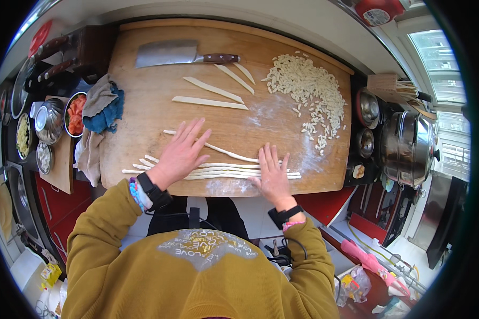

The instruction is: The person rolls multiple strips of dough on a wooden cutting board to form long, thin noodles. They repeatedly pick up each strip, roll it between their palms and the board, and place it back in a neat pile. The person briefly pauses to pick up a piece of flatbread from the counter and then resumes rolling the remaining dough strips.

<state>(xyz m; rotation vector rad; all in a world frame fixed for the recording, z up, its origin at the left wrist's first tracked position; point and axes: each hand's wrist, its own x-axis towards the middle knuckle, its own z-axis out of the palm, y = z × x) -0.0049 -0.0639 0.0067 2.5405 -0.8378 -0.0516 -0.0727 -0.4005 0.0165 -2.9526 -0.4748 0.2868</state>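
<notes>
A thin dough rope (pixel 231 153) lies on the wooden board (pixel 143 115). My left hand (pixel 183 151) rests flat across it near its left end, fingers spread. My right hand (pixel 272 171) lies palm down over its right end. Several rolled dough ropes (pixel 223 171) lie side by side along the board's near edge, partly under both hands. Beyond the hands are several flat dough strips (pixel 209 102). A cleaver (pixel 167 54) with a brown handle lies at the far side. Many small dough pieces (pixel 311 83) form a pile at the far right.
Cloths (pixel 103 105) hang over the board's left edge. Left of it stand a bowl of chopped red food (pixel 76 115), a knife block (pixel 95 52) and small bowls. A large steel pot (pixel 406 147) and metal bowls (pixel 368 107) stand to the right. Flour dusts the board.
</notes>
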